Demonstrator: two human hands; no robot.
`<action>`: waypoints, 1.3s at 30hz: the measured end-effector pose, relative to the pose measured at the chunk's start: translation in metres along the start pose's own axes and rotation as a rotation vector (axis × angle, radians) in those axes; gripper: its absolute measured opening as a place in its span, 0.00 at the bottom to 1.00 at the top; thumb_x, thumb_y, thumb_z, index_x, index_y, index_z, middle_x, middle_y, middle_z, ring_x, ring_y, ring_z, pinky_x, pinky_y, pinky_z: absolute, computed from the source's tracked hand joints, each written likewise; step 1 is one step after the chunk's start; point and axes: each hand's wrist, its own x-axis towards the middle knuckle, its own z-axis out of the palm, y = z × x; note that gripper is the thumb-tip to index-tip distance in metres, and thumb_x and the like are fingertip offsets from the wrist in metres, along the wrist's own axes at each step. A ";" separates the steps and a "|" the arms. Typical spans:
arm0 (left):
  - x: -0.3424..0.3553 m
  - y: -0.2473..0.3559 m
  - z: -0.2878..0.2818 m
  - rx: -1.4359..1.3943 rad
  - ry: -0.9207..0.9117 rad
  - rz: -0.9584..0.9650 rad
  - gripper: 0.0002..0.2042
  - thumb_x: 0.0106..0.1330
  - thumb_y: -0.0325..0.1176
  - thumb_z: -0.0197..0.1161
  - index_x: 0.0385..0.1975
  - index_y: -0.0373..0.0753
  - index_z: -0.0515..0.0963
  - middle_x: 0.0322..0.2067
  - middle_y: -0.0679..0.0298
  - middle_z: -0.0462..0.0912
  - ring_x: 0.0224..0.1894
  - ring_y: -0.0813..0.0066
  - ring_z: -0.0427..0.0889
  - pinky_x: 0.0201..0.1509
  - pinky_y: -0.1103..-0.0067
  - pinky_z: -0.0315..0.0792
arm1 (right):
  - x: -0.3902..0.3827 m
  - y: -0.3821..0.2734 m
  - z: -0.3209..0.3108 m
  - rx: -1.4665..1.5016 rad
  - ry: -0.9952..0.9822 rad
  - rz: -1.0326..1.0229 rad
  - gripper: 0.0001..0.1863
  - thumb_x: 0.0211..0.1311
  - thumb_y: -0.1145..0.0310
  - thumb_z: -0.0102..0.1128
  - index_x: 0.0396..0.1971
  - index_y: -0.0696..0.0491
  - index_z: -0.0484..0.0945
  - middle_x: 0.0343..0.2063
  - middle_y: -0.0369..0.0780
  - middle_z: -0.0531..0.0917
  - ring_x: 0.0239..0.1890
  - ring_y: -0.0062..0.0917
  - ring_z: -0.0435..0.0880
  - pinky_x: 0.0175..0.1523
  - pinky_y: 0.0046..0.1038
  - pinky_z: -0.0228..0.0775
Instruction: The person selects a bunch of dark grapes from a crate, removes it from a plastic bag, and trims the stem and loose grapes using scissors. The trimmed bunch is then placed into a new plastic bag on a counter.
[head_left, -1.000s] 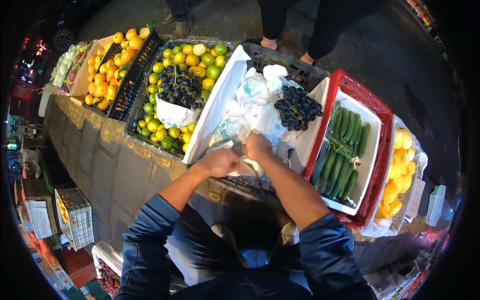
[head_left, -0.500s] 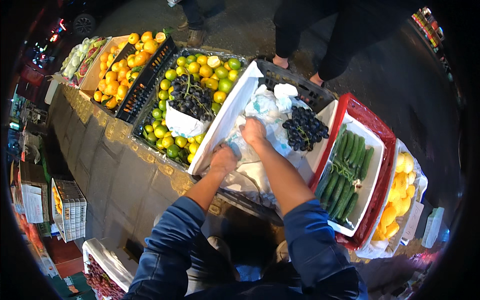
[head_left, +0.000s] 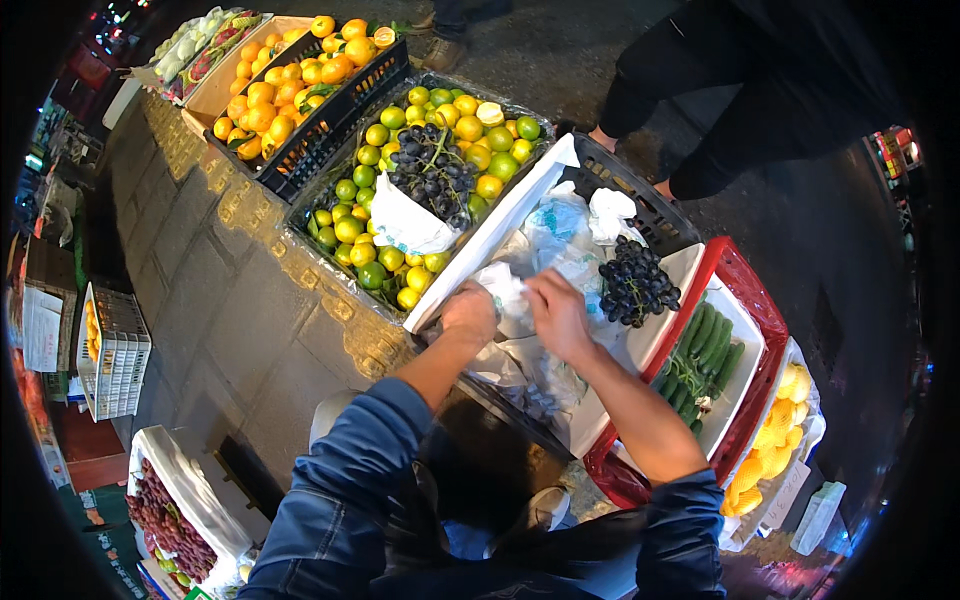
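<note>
My left hand [head_left: 469, 315] is closed on crumpled white paper [head_left: 500, 285] at the left side of a black crate [head_left: 668, 222] with white liners. My right hand [head_left: 558, 315], just to the right, pinches the same paper with its fingertips. More crumpled wrapping with turquoise print [head_left: 560, 225] fills the crate. A bunch of dark grapes [head_left: 637, 285] lies at its right side, just beyond my right hand.
Left are citrus [head_left: 390, 260] topped by paper-wrapped grapes [head_left: 435, 170] and crated oranges [head_left: 260, 115]. Right are cucumbers [head_left: 710, 350] and netted yellow fruit [head_left: 775, 435]. Red grapes [head_left: 170, 515] sit lower left. A person's dark-clad legs [head_left: 700, 90] stand beyond the crates.
The view has shifted, with the stall appearing farther right. Both hands have moved within the crate, and a bright crumpled piece of paper now shows between their fingers.
</note>
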 end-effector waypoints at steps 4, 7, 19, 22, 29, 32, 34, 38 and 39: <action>-0.024 -0.015 -0.011 -0.107 0.069 0.082 0.35 0.60 0.28 0.63 0.63 0.13 0.58 0.39 0.35 0.85 0.44 0.43 0.87 0.51 0.62 0.81 | -0.042 -0.041 -0.029 -0.004 -0.128 -0.023 0.06 0.61 0.80 0.65 0.38 0.58 0.82 0.34 0.43 0.81 0.34 0.40 0.84 0.39 0.33 0.76; -0.033 -0.033 -0.009 -0.247 0.194 0.160 0.31 0.57 0.26 0.60 0.63 0.24 0.67 0.41 0.36 0.84 0.45 0.40 0.84 0.52 0.58 0.78 | -0.065 -0.050 -0.037 0.013 -0.164 -0.115 0.08 0.58 0.83 0.65 0.38 0.57 0.83 0.33 0.41 0.81 0.33 0.36 0.84 0.37 0.32 0.77; 0.002 -0.021 0.003 -0.965 -0.097 -0.176 0.42 0.50 0.39 0.81 0.61 0.20 0.68 0.44 0.51 0.85 0.40 0.65 0.85 0.41 0.69 0.79 | -0.100 -0.058 -0.021 0.101 -0.377 0.094 0.04 0.62 0.70 0.62 0.33 0.54 0.83 0.32 0.40 0.82 0.37 0.38 0.84 0.43 0.36 0.77; 0.003 -0.022 0.011 -0.799 -0.041 -0.139 0.45 0.47 0.35 0.81 0.64 0.20 0.65 0.47 0.48 0.84 0.44 0.62 0.85 0.43 0.69 0.80 | -0.068 -0.018 -0.018 0.048 -0.225 0.471 0.16 0.59 0.63 0.66 0.46 0.53 0.82 0.41 0.44 0.84 0.45 0.42 0.83 0.53 0.40 0.76; -0.027 -0.010 0.018 -0.813 0.176 -0.011 0.33 0.45 0.37 0.78 0.54 0.33 0.75 0.41 0.47 0.87 0.45 0.51 0.87 0.50 0.67 0.78 | -0.012 0.047 0.022 -0.191 -0.177 0.620 0.18 0.62 0.74 0.53 0.49 0.49 0.85 0.48 0.49 0.84 0.53 0.46 0.81 0.60 0.41 0.72; -0.069 0.010 0.017 -0.815 0.287 0.082 0.27 0.49 0.32 0.75 0.52 0.38 0.75 0.42 0.47 0.85 0.46 0.48 0.84 0.52 0.66 0.77 | -0.021 0.036 0.024 0.084 0.065 0.610 0.19 0.62 0.76 0.51 0.50 0.51 0.84 0.42 0.52 0.86 0.47 0.49 0.85 0.53 0.41 0.76; -0.102 0.029 0.023 -0.653 0.554 0.302 0.25 0.52 0.30 0.74 0.50 0.38 0.75 0.43 0.48 0.82 0.47 0.46 0.82 0.51 0.64 0.77 | -0.032 0.022 0.015 0.171 0.204 0.490 0.22 0.60 0.82 0.46 0.50 0.52 0.83 0.38 0.52 0.86 0.41 0.44 0.87 0.47 0.37 0.77; -0.152 0.058 0.030 -0.668 0.402 0.464 0.23 0.56 0.26 0.69 0.52 0.37 0.73 0.47 0.49 0.77 0.50 0.46 0.79 0.51 0.61 0.77 | -0.060 0.001 -0.025 0.280 0.268 0.564 0.22 0.60 0.87 0.45 0.49 0.57 0.82 0.36 0.42 0.88 0.38 0.23 0.84 0.47 0.27 0.76; -0.159 0.063 0.029 -0.679 0.361 0.500 0.22 0.57 0.27 0.69 0.52 0.37 0.73 0.48 0.50 0.77 0.50 0.46 0.79 0.52 0.61 0.77 | -0.067 -0.002 -0.033 0.361 0.314 0.615 0.21 0.61 0.87 0.45 0.49 0.58 0.82 0.37 0.39 0.87 0.40 0.21 0.82 0.48 0.25 0.75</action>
